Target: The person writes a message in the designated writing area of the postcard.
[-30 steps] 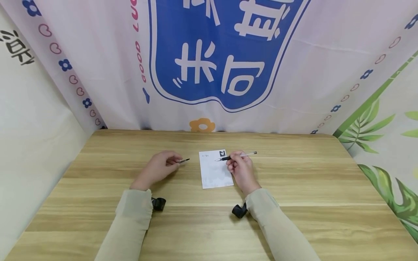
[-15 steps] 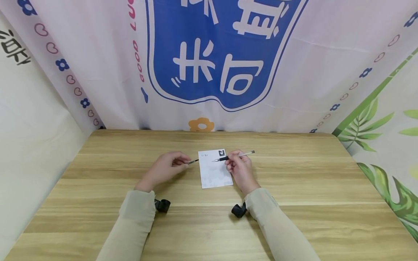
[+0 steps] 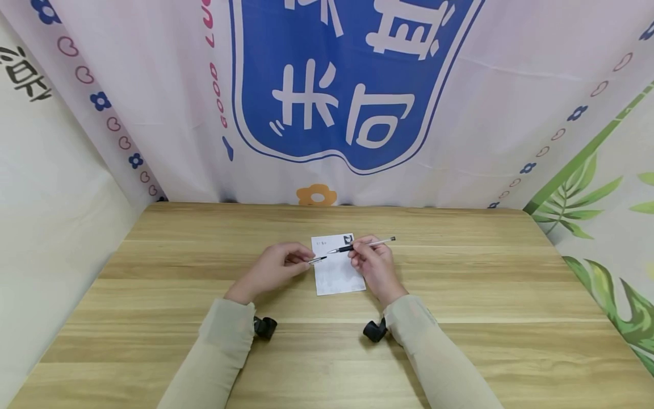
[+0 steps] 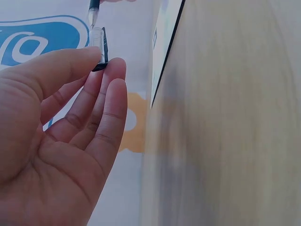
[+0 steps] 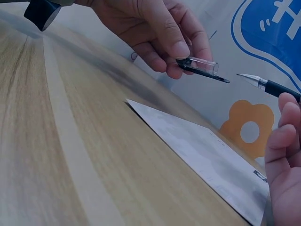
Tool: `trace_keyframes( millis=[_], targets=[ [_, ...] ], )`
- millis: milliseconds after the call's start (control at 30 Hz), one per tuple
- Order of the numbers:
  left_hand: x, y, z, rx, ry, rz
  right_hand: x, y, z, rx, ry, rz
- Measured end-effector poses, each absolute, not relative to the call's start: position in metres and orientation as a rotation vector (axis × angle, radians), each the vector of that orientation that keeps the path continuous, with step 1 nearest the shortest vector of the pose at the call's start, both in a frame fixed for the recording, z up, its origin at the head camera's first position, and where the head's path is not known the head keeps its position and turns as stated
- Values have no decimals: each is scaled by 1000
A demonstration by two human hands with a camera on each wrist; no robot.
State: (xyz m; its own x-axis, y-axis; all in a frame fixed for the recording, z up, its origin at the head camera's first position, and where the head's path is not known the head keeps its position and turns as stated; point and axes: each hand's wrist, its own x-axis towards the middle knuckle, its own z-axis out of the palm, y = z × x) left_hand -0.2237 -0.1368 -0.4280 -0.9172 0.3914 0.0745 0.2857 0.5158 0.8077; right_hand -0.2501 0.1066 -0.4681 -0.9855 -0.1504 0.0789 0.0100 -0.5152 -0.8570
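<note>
A clear pen cap with a black clip [image 5: 203,68] is pinched between the thumb and fingertips of my left hand [image 3: 273,267], its open end facing right. My right hand [image 3: 375,262] grips an uncapped gel pen [image 3: 375,243] with a black grip and clear barrel, its tip pointing left. In the right wrist view a short gap separates the pen's tip [image 5: 247,77] from the cap's mouth. Both hands are raised over a white sheet or card [image 3: 338,278], which carries a dark printed square in its upper right corner and small marks at upper left.
The wooden table [image 3: 460,272] extends around the card on all sides. Behind it hangs a pale curtain [image 3: 189,142] with a blue printed shield. Black wrist cameras [image 3: 375,330] sit at both cuffs.
My left hand has moved right with the pen cap, from beside the card to over its left edge, bringing the cap close to the pen's tip. My right hand has shifted slightly left.
</note>
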Motion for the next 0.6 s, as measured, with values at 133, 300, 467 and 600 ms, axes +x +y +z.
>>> trace_keyframes(
  millis=[133,300,467,600],
  targets=[
    [-224,-135,-429,584,2630,1377,-250,106,-467,-249,1511,-2624],
    [-223,-132,-428,565,2634,1388,-249,106,-467,-280,1512,-2594],
    [-221,-128,-424,570,2637,1410,-249,106,-467,-292,1510,-2581],
    [-220,-124,-423,596,2640,1417,-250,107,-468,-281,1520,-2568]
  ],
)
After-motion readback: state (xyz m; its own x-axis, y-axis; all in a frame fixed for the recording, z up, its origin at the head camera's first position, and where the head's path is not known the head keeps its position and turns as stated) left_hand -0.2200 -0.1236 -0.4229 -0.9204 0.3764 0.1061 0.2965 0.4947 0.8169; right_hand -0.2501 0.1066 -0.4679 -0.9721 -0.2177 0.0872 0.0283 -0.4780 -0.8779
